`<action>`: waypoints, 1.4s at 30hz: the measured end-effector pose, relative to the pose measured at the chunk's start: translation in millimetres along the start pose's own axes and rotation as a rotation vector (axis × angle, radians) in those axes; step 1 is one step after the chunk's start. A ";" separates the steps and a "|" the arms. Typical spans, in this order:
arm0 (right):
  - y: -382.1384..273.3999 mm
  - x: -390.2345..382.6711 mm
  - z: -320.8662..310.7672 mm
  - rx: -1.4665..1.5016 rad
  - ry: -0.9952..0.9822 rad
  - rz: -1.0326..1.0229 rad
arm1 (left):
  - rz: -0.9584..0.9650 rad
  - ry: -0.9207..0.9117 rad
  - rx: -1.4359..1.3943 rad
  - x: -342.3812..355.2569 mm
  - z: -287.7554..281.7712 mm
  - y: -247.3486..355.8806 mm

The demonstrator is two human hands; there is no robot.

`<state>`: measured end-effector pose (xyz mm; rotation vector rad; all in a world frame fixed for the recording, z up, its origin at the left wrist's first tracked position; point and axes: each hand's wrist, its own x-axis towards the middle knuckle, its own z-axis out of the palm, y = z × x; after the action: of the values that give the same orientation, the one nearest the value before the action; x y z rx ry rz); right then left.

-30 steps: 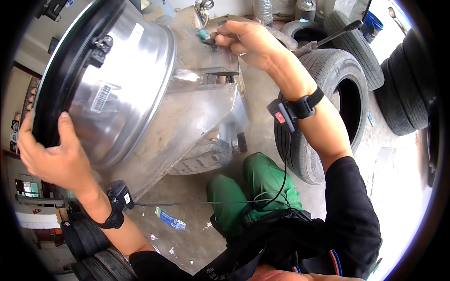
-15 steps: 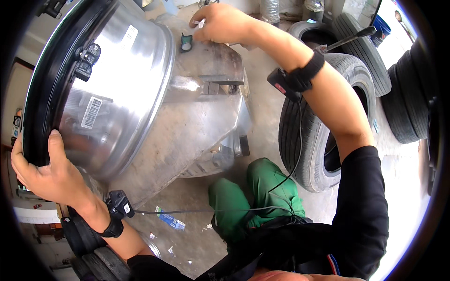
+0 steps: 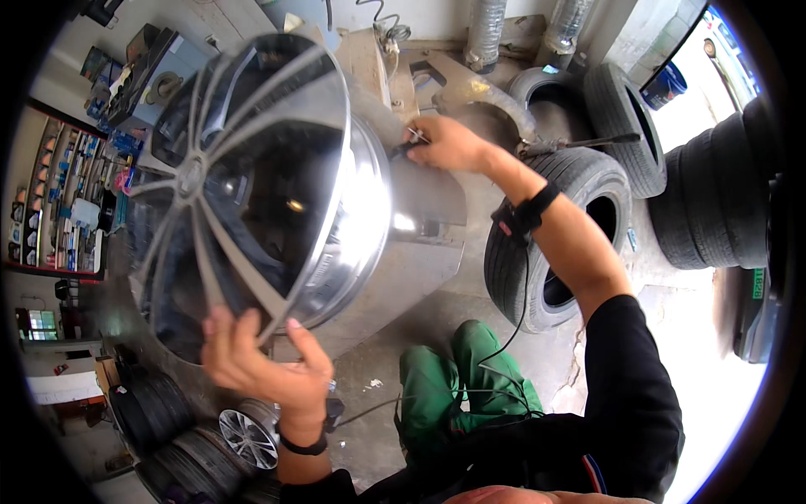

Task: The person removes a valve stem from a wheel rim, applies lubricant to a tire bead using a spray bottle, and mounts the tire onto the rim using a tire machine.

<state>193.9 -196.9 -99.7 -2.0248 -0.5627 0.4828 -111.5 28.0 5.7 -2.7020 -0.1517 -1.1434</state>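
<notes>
A multi-spoke alloy wheel (image 3: 191, 172), grey and black with a shiny barrel, stands tilted on a worn metal machine housing (image 3: 420, 269). At its lower edge my left hand (image 3: 273, 370) grips the rim, thumb and fingers curled on it, slightly smeared by motion. My right hand (image 3: 453, 144) is beyond the wheel's right side, above the housing. Its fingers are pinched round a small dark thing with a silvery end (image 3: 411, 143), whose kind I cannot make out. Both wrists wear black straps.
A worn tyre (image 3: 558, 239) leans right of my knees, with a dark bar (image 3: 588, 144) behind it. Stacked tyres (image 3: 714, 193) stand farther right. Tyres (image 3: 151, 412) and another alloy wheel (image 3: 249, 438) lie lower left. A tool board (image 3: 59, 193) hangs at left.
The wheel has turned from showing its inner barrel to showing its spoked face. My left hand has moved right along with it; my right hand has come lower and to the right.
</notes>
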 end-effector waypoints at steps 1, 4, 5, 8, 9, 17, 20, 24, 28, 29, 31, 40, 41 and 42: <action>3.6 -4.9 -3.4 0.162 0.003 0.028 | -0.014 -0.044 -0.016 2.4 -6.8 0.6; -16.1 -41.2 -10.0 0.566 0.185 0.212 | -0.054 -0.218 -0.070 12.5 -26.5 1.8; -7.4 -51.7 -11.1 0.753 0.231 0.297 | -0.064 -0.262 -0.106 16.3 -32.4 0.6; 4.3 -85.2 -17.6 1.031 0.296 0.450 | -0.140 -0.358 -0.312 43.3 -52.8 -6.8; 3.9 -92.0 -23.0 1.043 0.326 0.498 | -0.156 -0.416 -0.427 54.3 -57.3 -15.8; 3.8 -19.0 -64.5 0.736 0.446 0.645 | -0.589 -0.532 -0.842 113.1 -2.2 -52.7; 30.7 58.1 -61.0 0.524 0.428 0.617 | -0.509 -0.503 -0.695 110.9 -4.1 -45.2; 74.2 165.9 -34.7 0.224 0.338 0.484 | -0.520 -0.639 -0.552 107.7 -14.6 -41.9; 102.2 261.1 -7.6 -0.246 0.235 0.285 | -0.513 -0.728 -0.405 99.1 -18.6 -45.2; 102.6 276.8 -4.9 -0.248 0.198 0.285 | -0.545 -0.738 -0.408 99.1 -19.1 -43.4; 103.0 304.8 1.2 -0.243 0.124 0.283 | -0.586 -0.722 -0.390 93.3 -21.1 -44.5; 115.9 366.1 34.4 -0.312 -0.004 0.212 | -0.574 -0.780 -0.346 104.7 -18.9 -38.3; 116.6 367.1 34.8 -0.333 -0.026 0.242 | -0.583 -0.791 -0.338 105.2 -19.8 -37.9; 117.6 364.9 35.0 -0.323 -0.031 0.243 | -0.582 -0.793 -0.345 105.2 -20.0 -38.7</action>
<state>495.6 -18.3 -258.7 -2.4146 -0.4352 0.5990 -59.0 62.7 100.6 -3.3826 -0.9815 -0.0931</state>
